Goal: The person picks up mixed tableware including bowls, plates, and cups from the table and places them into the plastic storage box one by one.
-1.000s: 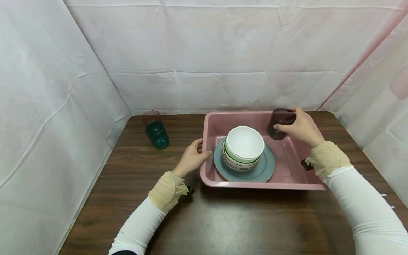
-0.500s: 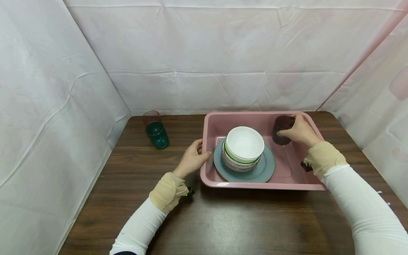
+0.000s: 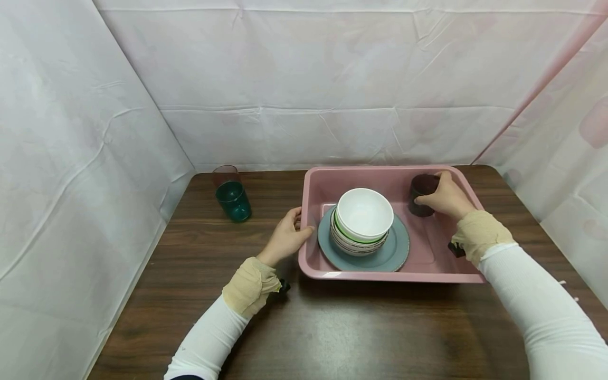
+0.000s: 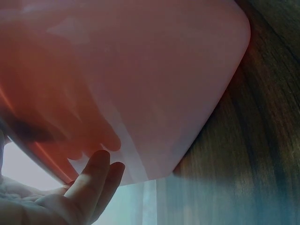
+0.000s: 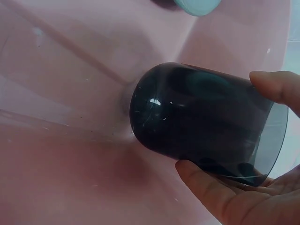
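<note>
My right hand holds a dark, see-through tumbler in the back right part of a pink plastic basin. In the right wrist view, thumb and fingers lie on opposite sides of the tumbler, close to its rim; whether its base touches the basin floor I cannot tell. My left hand grips the basin's left rim, thumb over the edge and fingers against the outer wall, as the left wrist view shows. Inside the basin, a blue-grey plate bears stacked bowls, a white one on top.
Left of the basin, a teal tumbler stands on the dark wooden table. Behind it is a clear reddish tumbler, partly hidden. White sheeting rises along the table's back and both sides.
My right hand has lowered the dark tumbler into the basin and slightly to the right, bringing it from tilted to more upright. The left hand has stayed on the rim.
</note>
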`<action>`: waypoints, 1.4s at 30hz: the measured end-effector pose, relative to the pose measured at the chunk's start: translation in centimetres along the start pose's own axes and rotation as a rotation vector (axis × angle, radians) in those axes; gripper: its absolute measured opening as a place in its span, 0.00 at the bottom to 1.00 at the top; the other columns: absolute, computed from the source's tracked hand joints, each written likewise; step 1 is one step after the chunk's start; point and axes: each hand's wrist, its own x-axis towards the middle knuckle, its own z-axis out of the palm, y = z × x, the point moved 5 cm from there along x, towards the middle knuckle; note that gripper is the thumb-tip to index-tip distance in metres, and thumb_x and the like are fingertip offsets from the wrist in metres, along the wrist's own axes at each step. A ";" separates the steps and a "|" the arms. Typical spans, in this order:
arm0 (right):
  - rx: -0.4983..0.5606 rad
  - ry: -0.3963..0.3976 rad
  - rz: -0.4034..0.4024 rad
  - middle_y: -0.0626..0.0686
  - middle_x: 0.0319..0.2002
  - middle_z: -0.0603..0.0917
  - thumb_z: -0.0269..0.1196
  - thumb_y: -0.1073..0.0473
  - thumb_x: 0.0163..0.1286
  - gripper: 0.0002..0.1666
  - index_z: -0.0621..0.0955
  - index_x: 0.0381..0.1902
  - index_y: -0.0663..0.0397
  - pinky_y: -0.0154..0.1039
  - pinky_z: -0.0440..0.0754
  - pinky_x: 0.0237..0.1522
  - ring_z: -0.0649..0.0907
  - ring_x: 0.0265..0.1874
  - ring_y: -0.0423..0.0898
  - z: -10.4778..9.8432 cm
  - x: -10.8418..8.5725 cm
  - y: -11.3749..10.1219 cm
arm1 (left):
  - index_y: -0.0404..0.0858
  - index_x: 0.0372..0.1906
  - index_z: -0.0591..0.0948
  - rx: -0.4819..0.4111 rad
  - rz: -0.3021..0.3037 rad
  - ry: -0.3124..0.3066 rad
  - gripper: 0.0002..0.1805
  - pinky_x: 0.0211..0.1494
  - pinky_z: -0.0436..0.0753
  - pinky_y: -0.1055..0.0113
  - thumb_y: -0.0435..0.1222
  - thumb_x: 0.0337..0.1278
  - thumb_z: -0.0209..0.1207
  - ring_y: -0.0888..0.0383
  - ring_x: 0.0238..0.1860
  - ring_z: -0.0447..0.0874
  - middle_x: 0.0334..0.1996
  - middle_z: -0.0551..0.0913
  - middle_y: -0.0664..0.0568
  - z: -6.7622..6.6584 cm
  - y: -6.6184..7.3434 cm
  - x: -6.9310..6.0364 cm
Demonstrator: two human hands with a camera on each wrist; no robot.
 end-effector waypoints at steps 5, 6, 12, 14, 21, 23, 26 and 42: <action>-0.002 -0.018 0.017 0.85 0.59 0.65 0.64 0.53 0.64 0.57 0.41 0.71 0.77 0.61 0.72 0.55 0.73 0.54 0.71 0.1 0.0 0.2 | 0.27 0.70 0.62 -0.004 0.005 -0.001 0.34 0.55 0.83 0.54 0.32 0.60 0.58 0.41 0.57 0.79 0.62 0.74 0.32 0.0 0.1 -0.1; 0.000 -0.021 0.020 0.85 0.59 0.64 0.64 0.53 0.64 0.58 0.40 0.70 0.78 0.62 0.71 0.57 0.72 0.56 0.72 0.1 0.0 0.3 | 0.28 0.70 0.62 -0.005 0.006 -0.003 0.34 0.55 0.83 0.54 0.32 0.60 0.57 0.41 0.57 0.79 0.62 0.74 0.32 0.0 0.1 -0.1; 0.003 -0.007 0.010 0.85 0.61 0.62 0.66 0.56 0.62 0.58 0.42 0.69 0.81 0.64 0.67 0.61 0.68 0.60 0.73 -0.1 0.1 0.3 | 0.29 0.70 0.61 -0.007 0.002 -0.020 0.34 0.56 0.82 0.54 0.32 0.61 0.57 0.42 0.58 0.78 0.63 0.73 0.33 0.1 0.1 -0.2; -0.015 0.000 0.002 0.86 0.61 0.62 0.67 0.57 0.61 0.58 0.43 0.69 0.82 0.65 0.67 0.61 0.67 0.60 0.74 -0.3 0.2 0.3 | 0.28 0.70 0.61 -0.006 0.004 -0.019 0.34 0.56 0.83 0.54 0.32 0.61 0.57 0.41 0.58 0.79 0.62 0.73 0.33 0.1 0.0 -0.2; -0.116 0.028 -0.064 0.84 0.58 0.66 0.69 0.59 0.56 0.51 0.55 0.65 0.86 0.66 0.68 0.59 0.69 0.57 0.73 -0.9 0.5 0.3 | 0.29 0.70 0.61 -0.010 0.006 -0.018 0.34 0.56 0.82 0.54 0.32 0.61 0.57 0.42 0.58 0.79 0.62 0.74 0.33 0.2 0.0 -0.1; -0.132 0.036 -0.085 0.82 0.55 0.70 0.70 0.60 0.54 0.47 0.60 0.61 0.86 0.64 0.70 0.56 0.72 0.53 0.70 -1.0 0.6 0.2 | 0.29 0.70 0.60 -0.017 0.006 -0.021 0.34 0.56 0.82 0.54 0.32 0.61 0.56 0.42 0.58 0.79 0.62 0.73 0.33 0.2 0.0 -0.2; -0.149 0.053 -0.107 0.81 0.50 0.74 0.71 0.61 0.51 0.43 0.65 0.56 0.85 0.61 0.73 0.51 0.75 0.47 0.66 -1.1 0.7 0.2 | 0.28 0.70 0.60 -0.036 0.007 -0.025 0.34 0.56 0.82 0.54 0.31 0.61 0.56 0.41 0.58 0.79 0.63 0.73 0.32 0.3 -0.1 -0.1; -0.085 0.142 -0.171 0.74 0.56 0.74 0.71 0.62 0.53 0.38 0.71 0.59 0.76 0.61 0.68 0.59 0.72 0.57 0.65 -1.9 0.2 -0.8 | 0.27 0.70 0.58 -0.099 0.010 -0.036 0.34 0.58 0.81 0.53 0.29 0.61 0.54 0.39 0.60 0.77 0.63 0.71 0.30 0.6 -0.2 0.0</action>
